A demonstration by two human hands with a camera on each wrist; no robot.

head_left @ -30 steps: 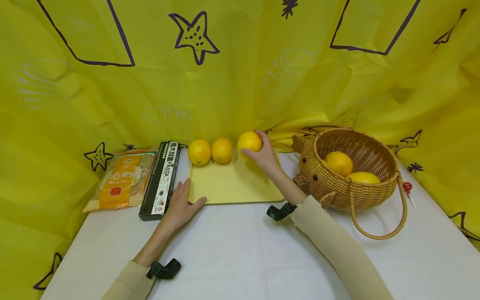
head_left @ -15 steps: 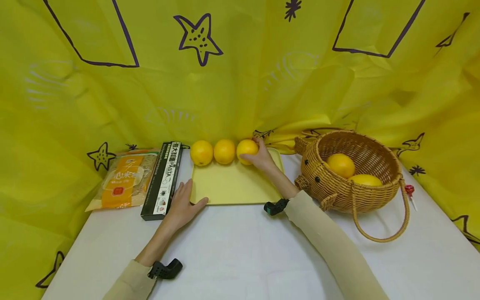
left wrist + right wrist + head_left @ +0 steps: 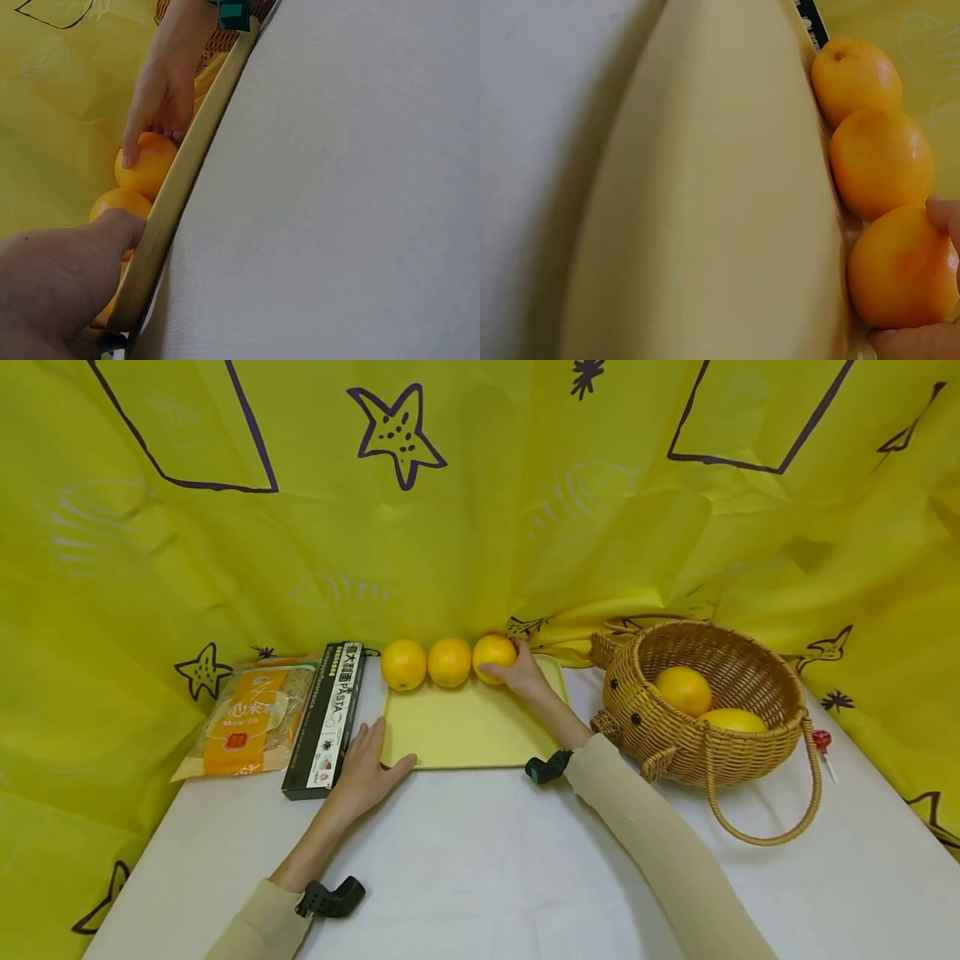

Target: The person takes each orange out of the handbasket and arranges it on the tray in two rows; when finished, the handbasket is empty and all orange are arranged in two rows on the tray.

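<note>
A pale yellow tray (image 3: 472, 727) lies on the table, with three oranges in a row along its far side. My right hand (image 3: 525, 677) grips the rightmost orange (image 3: 492, 658), thumb on its near side and fingers behind. In the right wrist view this orange (image 3: 900, 270) sits at the tray's edge, beside the middle orange (image 3: 883, 163). The leftmost orange (image 3: 403, 665) stands at the tray's far left corner. At the near left corner my left hand (image 3: 365, 777) rests against the tray, fingers extended along its side and thumb spread by the front rim.
To the left lie a black-and-white pasta box (image 3: 324, 722) and a clear orange-labelled food packet (image 3: 251, 718). A wicker basket (image 3: 678, 760) on the right holds an orange (image 3: 683, 690) and another yellow fruit (image 3: 733, 720). Beyond it lies a red lollipop (image 3: 822, 743). A yellow curtain (image 3: 480, 543) hangs behind.
My right hand has brought its orange down and slightly left, next to the middle one, and still holds it. The left hand stays at the tray corner.
</note>
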